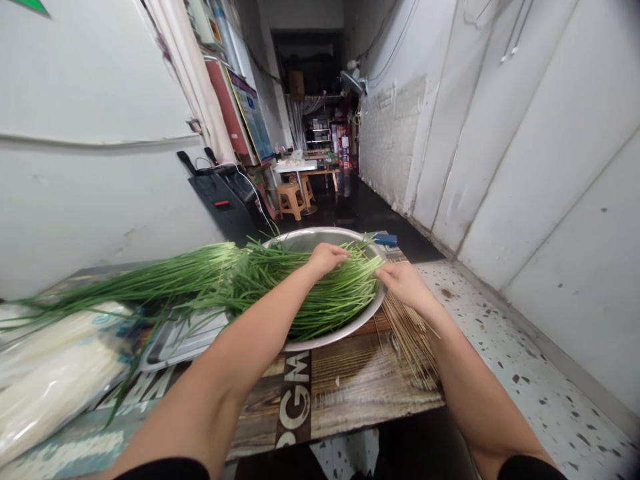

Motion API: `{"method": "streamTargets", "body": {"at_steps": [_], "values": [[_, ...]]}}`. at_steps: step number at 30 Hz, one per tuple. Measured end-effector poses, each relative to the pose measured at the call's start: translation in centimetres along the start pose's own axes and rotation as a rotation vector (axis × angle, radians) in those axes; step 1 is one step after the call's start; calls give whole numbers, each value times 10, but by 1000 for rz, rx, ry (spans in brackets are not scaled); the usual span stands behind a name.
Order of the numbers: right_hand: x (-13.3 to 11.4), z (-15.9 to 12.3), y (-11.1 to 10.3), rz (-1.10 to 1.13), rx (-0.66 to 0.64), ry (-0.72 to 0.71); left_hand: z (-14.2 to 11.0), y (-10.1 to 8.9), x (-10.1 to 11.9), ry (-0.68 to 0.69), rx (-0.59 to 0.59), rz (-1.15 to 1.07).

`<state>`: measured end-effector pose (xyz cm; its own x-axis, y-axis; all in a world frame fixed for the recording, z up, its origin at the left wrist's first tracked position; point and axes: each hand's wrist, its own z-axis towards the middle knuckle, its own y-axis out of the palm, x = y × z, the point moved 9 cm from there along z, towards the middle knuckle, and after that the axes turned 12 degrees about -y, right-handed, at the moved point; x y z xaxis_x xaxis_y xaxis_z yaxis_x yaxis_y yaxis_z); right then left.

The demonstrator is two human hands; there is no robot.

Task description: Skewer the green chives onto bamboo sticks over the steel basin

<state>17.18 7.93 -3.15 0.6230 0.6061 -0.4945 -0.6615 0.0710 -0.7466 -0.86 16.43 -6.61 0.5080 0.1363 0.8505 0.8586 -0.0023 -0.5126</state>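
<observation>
A large bunch of long green chives (260, 280) lies across a wide steel bowl (325, 340) on a low wooden table (350, 387). My left hand (326, 257) rests on the chive ends in the bowl, fingers curled down onto them. At the bowl's right rim my right hand (403, 281) has its fingers pinched on the chive tips. A pile of thin bamboo skewers (410, 337) lies on the table just under my right wrist.
A metal tray (185, 337) and white plastic-wrapped packs (55, 373) lie at the left. A blue box (386, 239) sits behind the bowl. White walls flank a narrow corridor with orange stools (295, 199) and a table far back. Speckled floor is to the right.
</observation>
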Motion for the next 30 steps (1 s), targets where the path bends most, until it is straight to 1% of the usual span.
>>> {"method": "streamTargets", "body": {"at_steps": [2,4,6,8,11,15,22,30], "values": [[-1,0,0,2,1,-9,1,1,-5,-63,-10,-11],[-1,0,0,8,6,-13,-1,-2,-4,-94,4,-81],[-1,0,0,17,11,-16,-5,-4,1,-78,4,-202],[-2,0,-1,23,17,-25,-8,-2,8,-58,-36,-323],[-4,0,-1,27,14,-42,-11,1,13,-65,-49,-418],[-4,0,0,22,4,-40,-12,2,12,-96,-3,-432],[-3,0,0,18,7,-33,-12,0,15,-35,34,-426],[-4,0,0,21,10,-43,-14,-5,16,-47,114,-377]]}}
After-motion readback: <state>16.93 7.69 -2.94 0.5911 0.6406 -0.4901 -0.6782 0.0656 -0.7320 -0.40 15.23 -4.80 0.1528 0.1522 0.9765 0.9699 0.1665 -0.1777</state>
